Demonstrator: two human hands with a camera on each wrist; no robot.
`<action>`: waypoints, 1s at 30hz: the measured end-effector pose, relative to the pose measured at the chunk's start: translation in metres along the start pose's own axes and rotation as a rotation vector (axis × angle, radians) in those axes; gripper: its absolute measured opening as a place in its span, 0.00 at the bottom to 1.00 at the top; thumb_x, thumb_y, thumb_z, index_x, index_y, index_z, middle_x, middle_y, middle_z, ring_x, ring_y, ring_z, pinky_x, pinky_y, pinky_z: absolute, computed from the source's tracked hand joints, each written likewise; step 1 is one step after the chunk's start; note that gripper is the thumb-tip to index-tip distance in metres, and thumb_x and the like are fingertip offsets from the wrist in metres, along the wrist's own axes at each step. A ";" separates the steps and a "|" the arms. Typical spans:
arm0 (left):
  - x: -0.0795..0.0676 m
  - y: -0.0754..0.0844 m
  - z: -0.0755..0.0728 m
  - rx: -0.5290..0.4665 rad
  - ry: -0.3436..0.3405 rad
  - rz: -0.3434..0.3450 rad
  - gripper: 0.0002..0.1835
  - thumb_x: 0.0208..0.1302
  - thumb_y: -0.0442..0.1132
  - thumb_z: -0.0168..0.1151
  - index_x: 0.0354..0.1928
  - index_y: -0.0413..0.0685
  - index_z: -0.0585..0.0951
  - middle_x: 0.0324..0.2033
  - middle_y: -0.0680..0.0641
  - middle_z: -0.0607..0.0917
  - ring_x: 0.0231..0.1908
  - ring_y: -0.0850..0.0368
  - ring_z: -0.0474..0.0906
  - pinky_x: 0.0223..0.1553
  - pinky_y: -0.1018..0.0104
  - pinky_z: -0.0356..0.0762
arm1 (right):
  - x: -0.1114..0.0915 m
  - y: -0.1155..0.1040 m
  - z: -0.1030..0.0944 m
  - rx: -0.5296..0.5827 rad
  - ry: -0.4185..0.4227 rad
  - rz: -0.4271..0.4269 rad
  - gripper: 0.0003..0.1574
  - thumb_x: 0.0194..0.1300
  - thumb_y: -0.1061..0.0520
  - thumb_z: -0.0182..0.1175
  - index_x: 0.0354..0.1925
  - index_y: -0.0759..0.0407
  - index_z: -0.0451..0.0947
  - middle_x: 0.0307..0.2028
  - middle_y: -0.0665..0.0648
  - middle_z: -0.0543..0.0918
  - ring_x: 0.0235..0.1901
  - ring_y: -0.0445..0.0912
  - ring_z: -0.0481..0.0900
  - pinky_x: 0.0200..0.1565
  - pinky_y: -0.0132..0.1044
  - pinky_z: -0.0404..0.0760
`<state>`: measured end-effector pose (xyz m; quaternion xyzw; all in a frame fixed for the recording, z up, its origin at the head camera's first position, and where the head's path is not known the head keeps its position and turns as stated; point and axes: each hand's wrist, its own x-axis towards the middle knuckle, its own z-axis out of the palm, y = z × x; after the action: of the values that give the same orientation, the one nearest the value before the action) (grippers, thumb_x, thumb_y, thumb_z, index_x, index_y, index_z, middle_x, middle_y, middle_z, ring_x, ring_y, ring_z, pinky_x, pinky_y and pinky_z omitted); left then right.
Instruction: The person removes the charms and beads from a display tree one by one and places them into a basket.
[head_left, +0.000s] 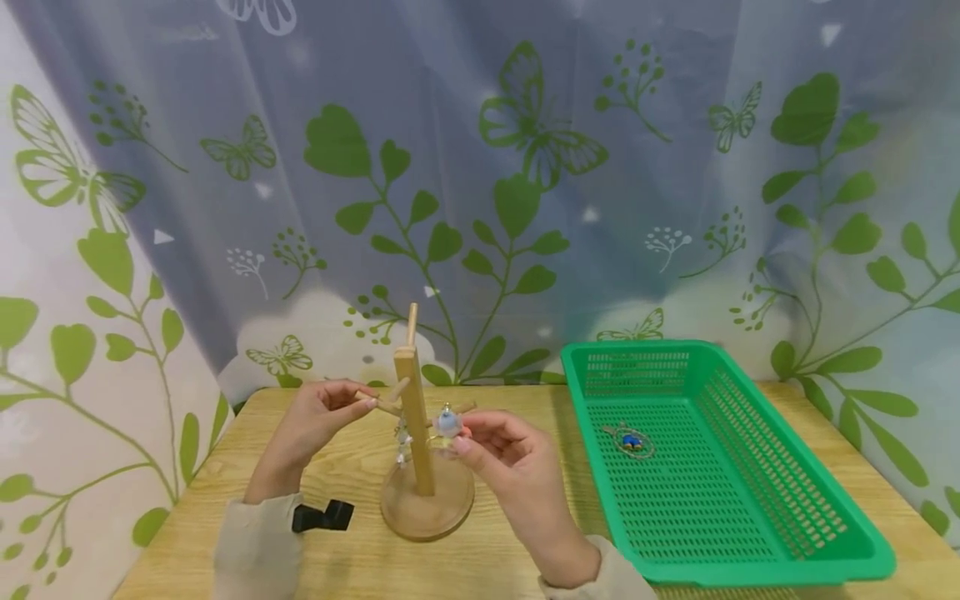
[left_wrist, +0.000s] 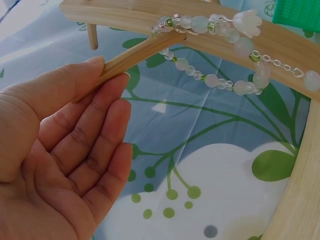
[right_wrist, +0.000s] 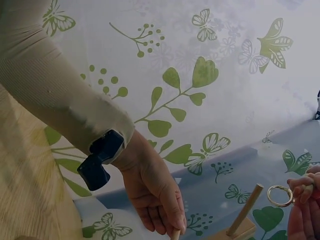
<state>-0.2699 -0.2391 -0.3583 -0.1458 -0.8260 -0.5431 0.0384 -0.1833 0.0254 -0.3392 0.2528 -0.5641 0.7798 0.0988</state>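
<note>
A wooden stand with a round base and several side pegs stands on the table. With thumb and fingertips, my left hand pinches one of its pegs. A beaded bracelet of pale and green beads, with a white flower charm, hangs at that peg's root. To the right of the post, my right hand holds a charm with a pale blue ball between thumb and fingers. A gold ring sticks out from these fingers in the right wrist view; part of the charm is hidden.
On the right of the wooden table sits a green basket with slotted walls. Inside it lies a chain piece with a blue pendant. A curtain printed with leaves and butterflies hangs behind the table. A black strap is on the left cuff.
</note>
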 end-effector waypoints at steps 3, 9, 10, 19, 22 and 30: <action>0.001 0.000 0.000 0.000 -0.004 -0.001 0.16 0.62 0.43 0.63 0.43 0.35 0.82 0.32 0.52 0.84 0.32 0.60 0.77 0.40 0.64 0.73 | -0.001 -0.002 -0.007 -0.007 0.013 -0.016 0.14 0.59 0.69 0.63 0.41 0.80 0.75 0.36 0.49 0.85 0.34 0.40 0.81 0.37 0.32 0.81; 0.000 0.001 0.001 -0.016 -0.005 -0.004 0.17 0.62 0.44 0.64 0.43 0.35 0.82 0.35 0.49 0.85 0.36 0.58 0.78 0.43 0.62 0.72 | -0.002 -0.007 -0.022 -0.021 0.037 -0.008 0.10 0.59 0.69 0.62 0.40 0.60 0.81 0.37 0.52 0.85 0.34 0.43 0.83 0.39 0.34 0.81; 0.000 0.000 0.001 -0.021 -0.003 -0.007 0.17 0.62 0.43 0.64 0.43 0.35 0.82 0.35 0.49 0.85 0.36 0.58 0.78 0.44 0.61 0.72 | -0.002 -0.007 -0.025 -0.022 0.034 -0.020 0.11 0.59 0.70 0.61 0.40 0.59 0.81 0.37 0.52 0.85 0.34 0.43 0.83 0.39 0.35 0.82; 0.000 -0.002 0.001 -0.057 0.012 -0.001 0.17 0.62 0.41 0.64 0.43 0.32 0.82 0.33 0.51 0.84 0.35 0.58 0.78 0.44 0.61 0.72 | -0.008 -0.014 -0.049 -0.132 0.144 0.047 0.11 0.59 0.70 0.61 0.39 0.59 0.81 0.37 0.52 0.85 0.36 0.42 0.82 0.38 0.33 0.81; 0.000 -0.002 0.001 -0.062 0.016 -0.007 0.16 0.62 0.41 0.64 0.43 0.33 0.82 0.33 0.50 0.84 0.35 0.58 0.78 0.44 0.61 0.72 | -0.009 -0.017 -0.057 -0.144 0.176 0.087 0.09 0.59 0.69 0.62 0.40 0.62 0.80 0.37 0.52 0.85 0.36 0.43 0.82 0.39 0.33 0.81; -0.001 -0.006 0.001 -0.061 0.017 0.010 0.17 0.63 0.41 0.63 0.45 0.33 0.81 0.38 0.40 0.84 0.35 0.60 0.78 0.42 0.63 0.74 | -0.011 -0.026 -0.087 -0.207 0.260 0.143 0.10 0.61 0.67 0.61 0.43 0.66 0.79 0.37 0.50 0.84 0.37 0.43 0.81 0.40 0.33 0.81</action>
<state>-0.2710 -0.2406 -0.3641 -0.1463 -0.8079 -0.5692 0.0436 -0.1875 0.1169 -0.3437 0.0974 -0.6404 0.7487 0.1407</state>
